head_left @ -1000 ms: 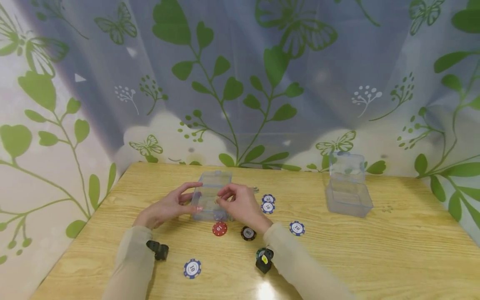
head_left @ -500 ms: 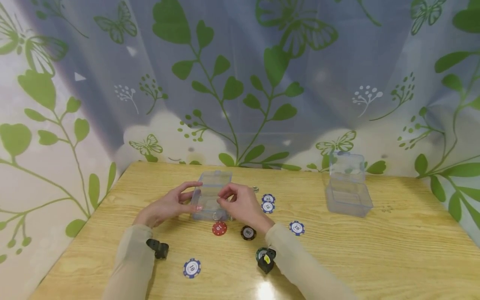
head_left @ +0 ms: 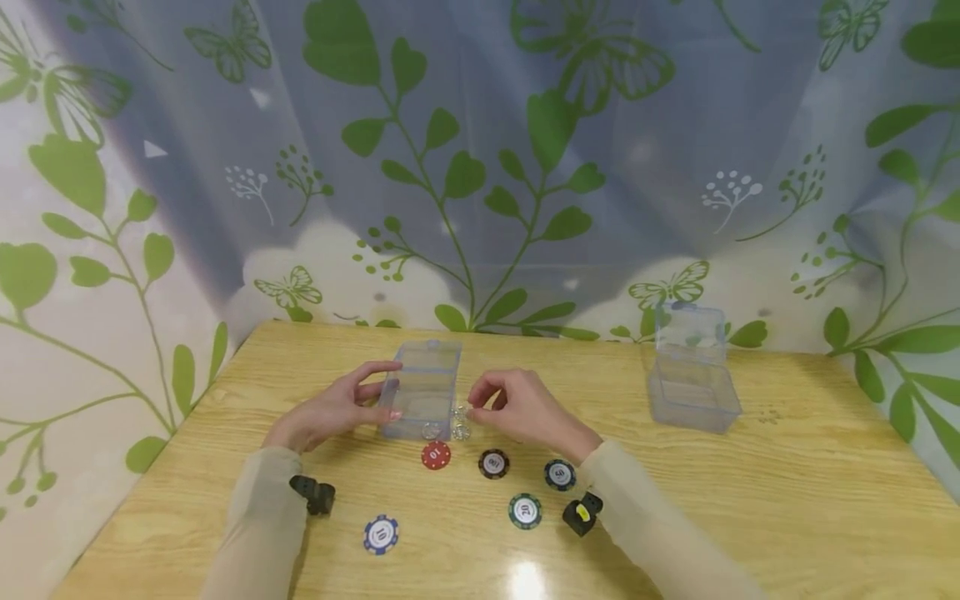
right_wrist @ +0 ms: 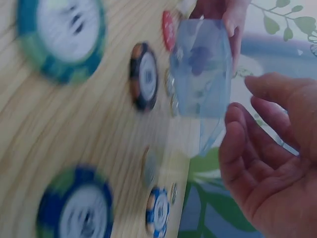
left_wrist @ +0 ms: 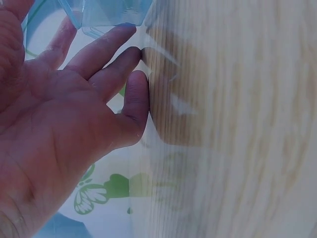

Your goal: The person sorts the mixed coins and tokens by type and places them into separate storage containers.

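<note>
Resting loosely spread L hand (head_left: 341, 408) against clear box (head_left: 408, 427), left side; hovering w/ R hand (head_left: 521, 408) near coins (head_left: 461, 432), beside right wall — fingers half bent, apparently gripping nothing. Prob. best pinching by rim, singly, w/o knocking box. Reading "10" on red chip (head_left: 436, 455), "100" on black chip (head_left: 494, 463), "20" on green chip (head_left: 525, 511).

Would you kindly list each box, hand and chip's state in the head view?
Left box: lid open
Right box: lid open
Left hand: touching left box
Right hand: fingers bent
Red chip: flat
Black chip: flat
Green chip: flat
Blue chip: flat
Navy chip: flat
</note>
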Motion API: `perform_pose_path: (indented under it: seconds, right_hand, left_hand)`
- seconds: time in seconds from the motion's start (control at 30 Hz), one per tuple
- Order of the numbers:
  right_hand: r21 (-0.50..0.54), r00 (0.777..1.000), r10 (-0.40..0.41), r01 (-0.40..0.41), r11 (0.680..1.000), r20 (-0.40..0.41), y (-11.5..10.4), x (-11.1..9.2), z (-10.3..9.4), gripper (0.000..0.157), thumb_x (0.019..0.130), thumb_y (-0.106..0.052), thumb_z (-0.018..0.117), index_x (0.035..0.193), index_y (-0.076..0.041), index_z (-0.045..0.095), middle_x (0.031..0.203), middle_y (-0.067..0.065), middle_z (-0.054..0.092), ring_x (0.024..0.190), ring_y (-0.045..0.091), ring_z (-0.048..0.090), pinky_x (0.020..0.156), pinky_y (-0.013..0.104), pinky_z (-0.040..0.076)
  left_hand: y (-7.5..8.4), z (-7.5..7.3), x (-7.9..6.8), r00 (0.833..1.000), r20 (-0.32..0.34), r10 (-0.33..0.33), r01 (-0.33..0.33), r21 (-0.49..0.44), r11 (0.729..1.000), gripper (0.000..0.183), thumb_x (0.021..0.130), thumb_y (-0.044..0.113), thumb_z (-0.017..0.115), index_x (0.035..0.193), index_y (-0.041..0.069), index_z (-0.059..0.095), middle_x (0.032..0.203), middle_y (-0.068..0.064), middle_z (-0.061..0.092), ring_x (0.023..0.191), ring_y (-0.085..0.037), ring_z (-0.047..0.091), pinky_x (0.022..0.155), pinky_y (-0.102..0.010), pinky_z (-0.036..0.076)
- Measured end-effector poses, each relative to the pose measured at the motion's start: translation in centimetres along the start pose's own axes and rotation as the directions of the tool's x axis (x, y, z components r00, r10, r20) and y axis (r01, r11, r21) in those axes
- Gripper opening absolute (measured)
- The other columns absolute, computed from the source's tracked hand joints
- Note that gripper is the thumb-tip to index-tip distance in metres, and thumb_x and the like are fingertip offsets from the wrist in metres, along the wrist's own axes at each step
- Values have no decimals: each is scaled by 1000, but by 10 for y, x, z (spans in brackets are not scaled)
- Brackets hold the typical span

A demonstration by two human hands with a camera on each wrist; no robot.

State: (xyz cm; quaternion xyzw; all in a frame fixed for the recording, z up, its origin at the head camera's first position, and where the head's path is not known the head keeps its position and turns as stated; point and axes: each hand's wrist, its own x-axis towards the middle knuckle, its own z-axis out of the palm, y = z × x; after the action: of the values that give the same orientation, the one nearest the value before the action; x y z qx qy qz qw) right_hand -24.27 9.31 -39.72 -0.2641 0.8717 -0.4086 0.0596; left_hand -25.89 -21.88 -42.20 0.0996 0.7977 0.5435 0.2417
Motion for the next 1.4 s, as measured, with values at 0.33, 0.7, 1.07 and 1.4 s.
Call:
perform_pose_path:
  seconds: [0.33, 0.7, 1.07, 1.4]
  right_hand:
    - [-134, 994, 5, 9, 991, 106, 26, -20, -20, 11, 92, -20, 77, 100, -12, 74, 92, -5, 73, 71, 10, 63, 64, 24, 50]
    - [-196, 991, 12, 14, 981, 132, 51, -23, -27, 19, 87, -18, 81, 104, -11, 76, 92, -4, 72, 79, 5, 63, 72, 21, 53]
    - [-233, 988, 17, 20, 972, 155, 58, -21, -26, 18, 86, -21, 83, 102, -14, 79, 84, -5, 64, 73, 6, 54, 68, 22, 48]
    - [-210, 980, 92, -53, 976, 178, 56, -15, -26, 14, 86, -21, 84, 98, -15, 79, 79, -6, 67, 71, 8, 56, 67, 25, 47]
  left_hand:
    - [-1, 0, -1, 1000, 16, 12, -11, -36, 999, 84, 93, 23, 77, 161, 24, 28, 169, -23, 22, 153, -42, 31, 120, -68, 25]
    - [0, -1, -2, 1000, 10, 25, -24, -33, 999, 83, 93, 22, 77, 161, 23, 29, 169, -23, 23, 152, -41, 35, 120, -63, 30]
    - [-2, -1, 0, 1000, 10, 12, -12, -33, 999, 82, 93, 23, 77, 160, 26, 29, 169, -21, 23, 152, -39, 35, 121, -65, 25]
    - [0, 0, -2, 1000, 18, 16, -15, -28, 999, 85, 94, 24, 77, 162, 24, 26, 170, -21, 21, 154, -40, 30, 120, -69, 23]
